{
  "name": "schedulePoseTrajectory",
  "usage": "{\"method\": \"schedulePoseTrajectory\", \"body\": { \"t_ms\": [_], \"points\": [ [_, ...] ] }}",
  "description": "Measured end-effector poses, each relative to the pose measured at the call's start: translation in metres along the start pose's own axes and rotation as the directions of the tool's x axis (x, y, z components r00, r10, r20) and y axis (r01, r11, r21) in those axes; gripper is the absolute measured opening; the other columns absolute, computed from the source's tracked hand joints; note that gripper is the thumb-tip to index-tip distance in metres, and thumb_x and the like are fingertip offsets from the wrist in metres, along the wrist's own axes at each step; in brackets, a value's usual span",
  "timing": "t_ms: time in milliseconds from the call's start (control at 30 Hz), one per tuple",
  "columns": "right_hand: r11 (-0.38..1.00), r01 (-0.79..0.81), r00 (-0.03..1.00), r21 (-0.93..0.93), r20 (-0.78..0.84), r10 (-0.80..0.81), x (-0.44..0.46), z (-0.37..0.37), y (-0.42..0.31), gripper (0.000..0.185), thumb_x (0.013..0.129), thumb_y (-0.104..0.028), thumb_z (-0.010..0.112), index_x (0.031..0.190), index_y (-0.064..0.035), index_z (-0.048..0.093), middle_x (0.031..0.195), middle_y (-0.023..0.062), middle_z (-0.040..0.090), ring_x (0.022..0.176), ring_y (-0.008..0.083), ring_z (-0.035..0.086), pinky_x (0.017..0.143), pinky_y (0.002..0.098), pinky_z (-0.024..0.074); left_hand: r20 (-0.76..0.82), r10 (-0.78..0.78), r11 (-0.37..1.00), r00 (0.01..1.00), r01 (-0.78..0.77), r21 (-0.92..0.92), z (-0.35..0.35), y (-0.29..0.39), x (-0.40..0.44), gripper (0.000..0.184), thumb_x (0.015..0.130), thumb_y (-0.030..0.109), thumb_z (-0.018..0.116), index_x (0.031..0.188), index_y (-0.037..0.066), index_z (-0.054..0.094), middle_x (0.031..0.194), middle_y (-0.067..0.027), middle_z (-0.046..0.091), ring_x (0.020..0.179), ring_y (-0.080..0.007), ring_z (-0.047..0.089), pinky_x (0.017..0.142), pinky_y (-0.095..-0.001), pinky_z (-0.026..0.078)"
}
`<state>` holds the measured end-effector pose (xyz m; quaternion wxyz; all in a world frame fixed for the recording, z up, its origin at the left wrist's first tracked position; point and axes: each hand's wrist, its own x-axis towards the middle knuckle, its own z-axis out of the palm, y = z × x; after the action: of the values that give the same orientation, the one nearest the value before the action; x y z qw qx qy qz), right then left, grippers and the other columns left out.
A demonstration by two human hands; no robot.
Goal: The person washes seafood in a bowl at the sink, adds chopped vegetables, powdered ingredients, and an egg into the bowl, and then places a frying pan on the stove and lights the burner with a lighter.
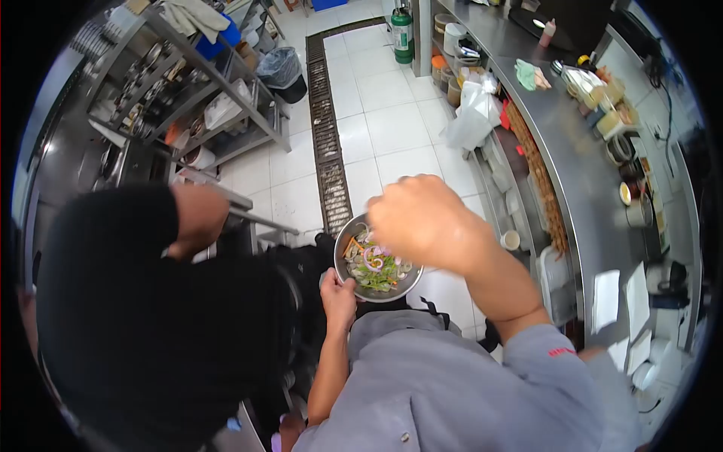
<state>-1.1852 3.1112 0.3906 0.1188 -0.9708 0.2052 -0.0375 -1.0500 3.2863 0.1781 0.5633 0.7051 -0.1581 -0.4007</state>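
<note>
Gripping the metal bowl by its rim, your left hand has the sliced vegetables just to its right; your right hand hangs above, its grip impossible to tell.

The single wide-angle view looks forward and steeply down from head height, near the metal bowl, with tiled floor beyond.

Right hand's grip: fingertips blurred; contents, if any, cannot be determined. It conceals part of the bowl. Left hand's grip: fingers beneath the bowl hidden. Red sleeve lettering: illegible. Green cylinder: label too small to read. Blue object: cut off by the top edge.
</note>
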Motion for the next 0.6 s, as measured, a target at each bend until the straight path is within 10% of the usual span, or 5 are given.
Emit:
{"method": "schedulePoseTrajectory", "body": {
  "t_ms": [233, 600],
  "points": [
    [0.918, 0.387, 0.885, 0.087, 0.243, -0.397, 0.163, -0.089, 0.058, 0.014, 0.069, -0.022, 0.065, 0.068, -0.0081, 0.068, 0.069, 0.0092, 0.066, 0.068, 0.0260, 0.066, 0.060, 0.0356, 0.0513, -0.078, -0.153, 0.986, 0.985, 0.157, 0.047, 0.078, 0.051, 0.180, 0.016, 0.068, -0.007, 0.050, 0.082, 0.001, 0.054, 0.072, -0.0037, 0.056, 0.059, -0.0094, 0.052, 0.049, -0.0273, 0.045],
    [0.876, 0.482, 0.796, 0.020, 0.408, -0.447, 0.407, -0.159, 0.338, 0.012, 0.069, -0.019, 0.065, 0.072, -0.0089, 0.071, 0.069, 0.0076, 0.067, 0.066, 0.0235, 0.067, 0.057, 0.0361, 0.0513, -0.060, -0.093, 0.993, 0.994, 0.088, -0.081, 0.210, 0.195, 0.498, 0.020, 0.072, -0.006, 0.049, 0.091, -0.001, 0.055, 0.077, -0.0065, 0.061, 0.059, -0.0138, 0.060, 0.047, -0.0282, 0.055]
  ]
}}
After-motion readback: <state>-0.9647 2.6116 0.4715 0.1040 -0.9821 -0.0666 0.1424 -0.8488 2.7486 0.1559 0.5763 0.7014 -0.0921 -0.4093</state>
